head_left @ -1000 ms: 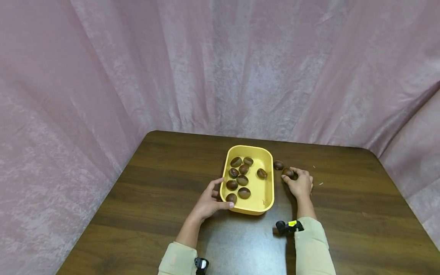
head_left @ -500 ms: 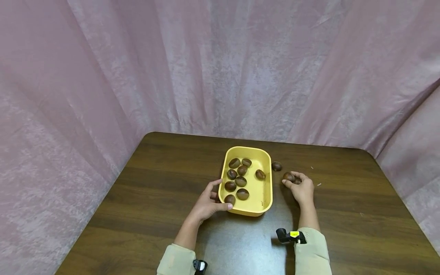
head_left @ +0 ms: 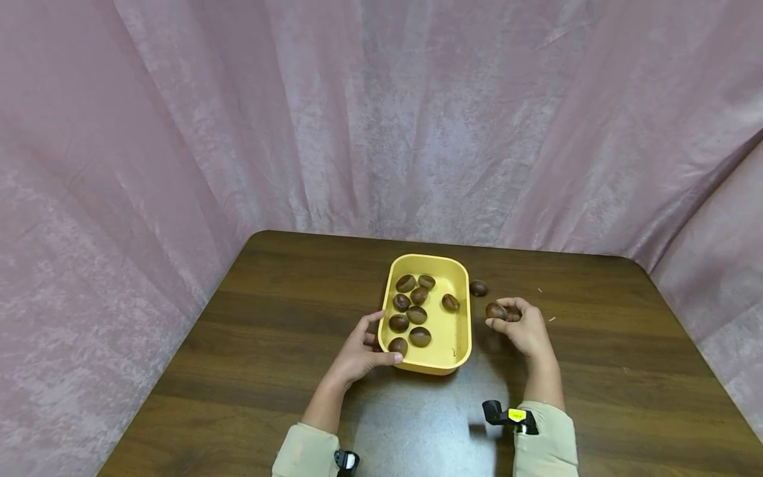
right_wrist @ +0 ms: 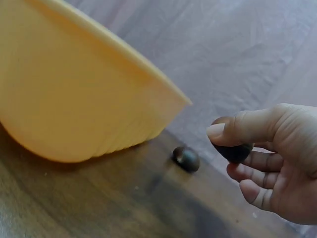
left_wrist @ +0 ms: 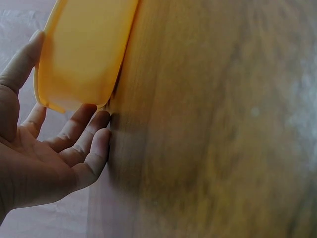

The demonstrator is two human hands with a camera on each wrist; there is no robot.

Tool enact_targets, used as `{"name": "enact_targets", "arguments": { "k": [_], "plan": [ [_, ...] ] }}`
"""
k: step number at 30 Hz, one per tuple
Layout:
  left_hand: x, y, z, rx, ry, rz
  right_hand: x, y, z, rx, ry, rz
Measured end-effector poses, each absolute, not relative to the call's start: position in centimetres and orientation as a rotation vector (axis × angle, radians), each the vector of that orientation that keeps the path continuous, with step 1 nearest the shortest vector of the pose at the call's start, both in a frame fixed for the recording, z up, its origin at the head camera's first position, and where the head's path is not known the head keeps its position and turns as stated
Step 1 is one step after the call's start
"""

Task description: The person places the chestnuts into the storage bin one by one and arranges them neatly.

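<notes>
My left hand [head_left: 356,358] grips the near left corner of a yellow tray [head_left: 441,366], its thumb on the near rim and fingers along the left side. Several brown chestnuts [head_left: 420,336] lie inside, mostly toward the left. To the right of the tray, my right hand [head_left: 529,330] pinches a chestnut [head_left: 495,311] between thumb and fingers. The right wrist view has this chestnut [right_wrist: 234,152] held above the table, with a second chestnut [right_wrist: 186,158] lying on the wood beside the tray's right wall. In the left wrist view, fingertips touch the tray's outer wall [left_wrist: 84,59].
The dark wooden table [head_left: 286,318] reaches back to pink curtains [head_left: 405,132]. Small pale scraps [head_left: 552,318] lie on the wood right of my right hand.
My right hand, with the chestnut pinched in it, has come slightly toward me and risen off the table. The left hand stays on the tray. The head view has shifted a little.
</notes>
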State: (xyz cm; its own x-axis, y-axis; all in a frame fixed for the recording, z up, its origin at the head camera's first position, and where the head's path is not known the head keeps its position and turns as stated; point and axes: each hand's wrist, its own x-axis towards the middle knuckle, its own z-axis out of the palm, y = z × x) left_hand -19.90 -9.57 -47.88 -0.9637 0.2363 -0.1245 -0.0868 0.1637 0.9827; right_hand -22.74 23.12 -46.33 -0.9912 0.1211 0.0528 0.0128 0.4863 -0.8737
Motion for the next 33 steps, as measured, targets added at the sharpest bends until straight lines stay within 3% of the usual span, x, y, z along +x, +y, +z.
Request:
{"name": "enact_targets", "arguments": {
  "k": [33],
  "plan": [
    [-19.8,-9.6,-47.7,0.145,2.195,1.874,-23.9,21.8,-41.0,0.629,-2.772,1.608]
  ]
}}
